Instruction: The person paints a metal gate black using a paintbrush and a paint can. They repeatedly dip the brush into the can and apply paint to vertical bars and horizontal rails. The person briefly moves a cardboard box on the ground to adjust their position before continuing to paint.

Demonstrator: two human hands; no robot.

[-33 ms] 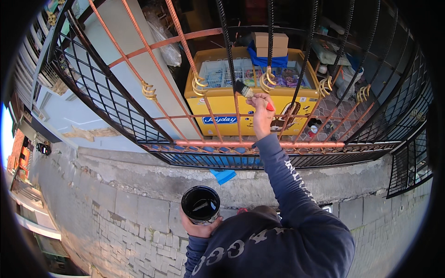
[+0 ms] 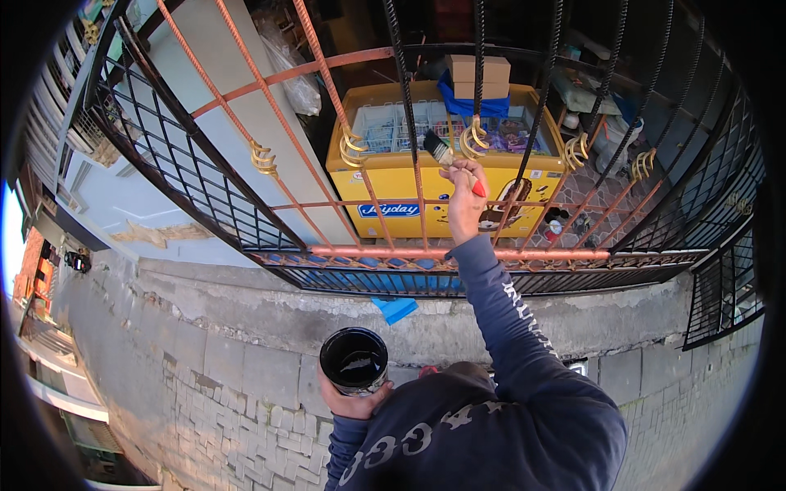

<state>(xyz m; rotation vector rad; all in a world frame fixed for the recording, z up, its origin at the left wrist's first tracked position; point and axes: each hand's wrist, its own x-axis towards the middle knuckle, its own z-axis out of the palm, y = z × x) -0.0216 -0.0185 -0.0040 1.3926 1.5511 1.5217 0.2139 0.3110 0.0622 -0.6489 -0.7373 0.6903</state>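
In my right hand (image 2: 465, 182) is a paintbrush (image 2: 449, 155) with dark, paint-covered bristles and a red-tipped handle. Its bristles are just right of a twisted metal bar (image 2: 406, 98) of the fence, black on its upper length and rusty-orange lower down. Whether they touch the bar I cannot tell. My left hand (image 2: 354, 398) is wrapped round a can of black paint (image 2: 354, 360), held upright low in front of me. Several bars to the left (image 2: 258, 78) are rusty-orange, while those to the right (image 2: 614, 69) are mostly black. Gold curled ornaments (image 2: 474, 137) sit on some bars.
Behind the bars stands a yellow chest freezer (image 2: 442, 192) with cardboard boxes (image 2: 479, 78) on top. An orange-brown horizontal rail (image 2: 458, 254) runs along the fence above a lower black grille (image 2: 524, 284). A blue piece (image 2: 395, 310) lies by the concrete ledge; grey paving (image 2: 229, 368) stretches left.
The paintbrush in my right hand has shifted slightly right, away from the twisted bar. My left hand and the paint can have hardly moved.
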